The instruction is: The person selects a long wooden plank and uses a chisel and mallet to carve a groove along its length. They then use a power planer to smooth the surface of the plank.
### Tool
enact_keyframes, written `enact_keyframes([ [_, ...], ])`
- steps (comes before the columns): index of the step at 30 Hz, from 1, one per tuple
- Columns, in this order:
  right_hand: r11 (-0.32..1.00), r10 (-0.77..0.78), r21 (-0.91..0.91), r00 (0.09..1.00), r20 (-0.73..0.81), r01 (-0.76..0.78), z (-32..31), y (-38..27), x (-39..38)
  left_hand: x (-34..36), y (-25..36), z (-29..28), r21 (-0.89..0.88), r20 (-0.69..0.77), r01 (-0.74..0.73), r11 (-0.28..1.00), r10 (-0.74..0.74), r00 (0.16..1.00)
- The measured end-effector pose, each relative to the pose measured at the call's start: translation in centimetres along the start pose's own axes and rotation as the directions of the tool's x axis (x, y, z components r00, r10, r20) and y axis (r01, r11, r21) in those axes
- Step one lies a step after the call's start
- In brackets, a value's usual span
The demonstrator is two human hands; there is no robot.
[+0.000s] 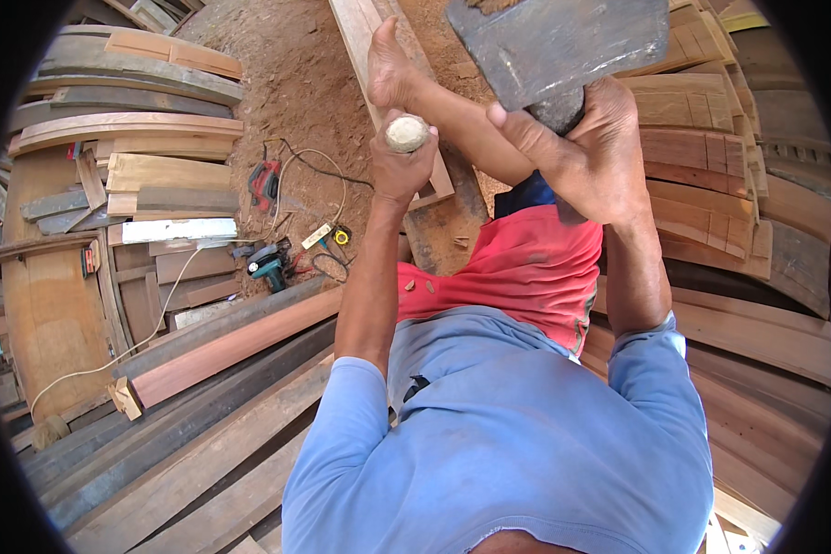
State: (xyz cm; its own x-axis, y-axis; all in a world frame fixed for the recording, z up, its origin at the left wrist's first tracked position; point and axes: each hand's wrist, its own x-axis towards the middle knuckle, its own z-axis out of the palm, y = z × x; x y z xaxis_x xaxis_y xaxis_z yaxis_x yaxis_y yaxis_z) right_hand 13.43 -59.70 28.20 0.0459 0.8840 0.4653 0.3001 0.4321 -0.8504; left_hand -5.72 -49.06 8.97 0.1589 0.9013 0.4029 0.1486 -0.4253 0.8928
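While stacked planks (171,175) are filling the far left, a red-and-black power tool (264,186) is lying on the dusty ground (286,88), and a teal-and-black power tool (270,270) is sitting nearer the person. Just right of these, a pale socket block (317,236) is resting beside a yellow tape measure (342,236); any markings on these items are showing too small to read. Farther right, the left hand (400,171) is holding its grip closed around a round handle (406,135), whose pale, blunt end is facing up toward the camera. Beyond it, a bare foot (392,69) is showing beside a long timber (355,28), while red shorts (517,258) are covering the lap. To the right, the right hand (586,166) is gripping the dark rounded part (557,113) of a broad grey tool (563,51), its thumb stretching along the near side. That tool's scuffed flat face is standing above the hand, its top running out of view. At far right, layered boards (692,152) are bearing thin dark lines.
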Motion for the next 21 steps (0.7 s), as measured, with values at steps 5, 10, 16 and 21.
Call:
enact_keyframes([
  [5,0.818,0.138,-0.572,0.986,0.098,-0.057,0.7,2.2,1.9,-0.5,0.7,0.2,0.009,0.004,-0.034,0.999,0.034,0.999],
  [10,0.642,0.282,-0.758,0.884,0.372,0.114,2.4,5.2,2.5,-0.5,0.1,0.6,0.022,0.031,-0.033,0.999,0.033,0.999],
  [16,0.769,0.073,-0.635,0.976,0.205,0.076,0.0,0.0,5.5,0.4,-0.6,0.6,0.021,0.033,-0.067,0.998,0.066,0.997],
  [21,0.914,-0.062,-0.404,0.996,-0.062,0.031,0.6,-7.1,8.3,0.2,-0.3,0.4,0.009,0.036,-0.018,1.000,0.017,0.999],
])
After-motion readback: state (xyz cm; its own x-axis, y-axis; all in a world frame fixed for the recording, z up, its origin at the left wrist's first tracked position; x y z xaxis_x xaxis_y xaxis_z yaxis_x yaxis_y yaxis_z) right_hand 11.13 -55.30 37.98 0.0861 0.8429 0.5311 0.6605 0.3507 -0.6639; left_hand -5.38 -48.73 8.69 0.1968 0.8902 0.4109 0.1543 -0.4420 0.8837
